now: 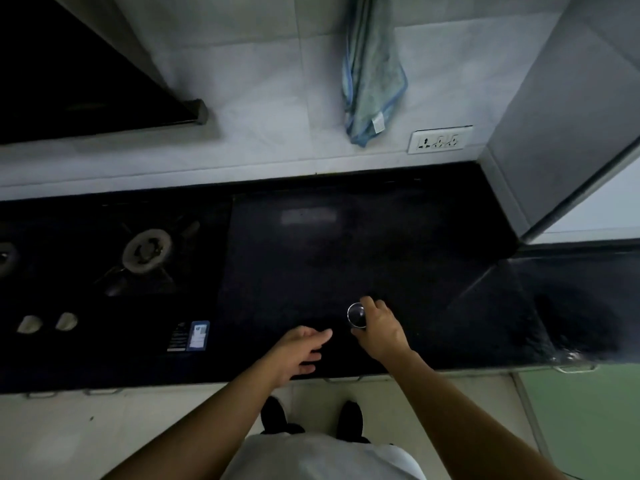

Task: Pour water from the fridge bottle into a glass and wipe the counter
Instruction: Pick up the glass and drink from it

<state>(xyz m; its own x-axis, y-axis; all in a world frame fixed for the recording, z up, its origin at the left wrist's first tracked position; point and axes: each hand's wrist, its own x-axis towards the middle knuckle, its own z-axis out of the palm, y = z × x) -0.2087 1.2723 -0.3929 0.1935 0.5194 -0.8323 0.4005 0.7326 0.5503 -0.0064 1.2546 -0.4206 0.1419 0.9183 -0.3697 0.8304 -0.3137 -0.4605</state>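
head view: right hand [379, 329] fingers wrap the glass [356, 313], left hand [298, 351] fingers straight beside it.

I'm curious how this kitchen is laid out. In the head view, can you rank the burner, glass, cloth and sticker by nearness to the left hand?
From the left hand:
1. glass, just to its right, held by the right hand.
2. sticker, to its left, near the front.
3. burner, farther left and back.
4. cloth, hanging high at the back.
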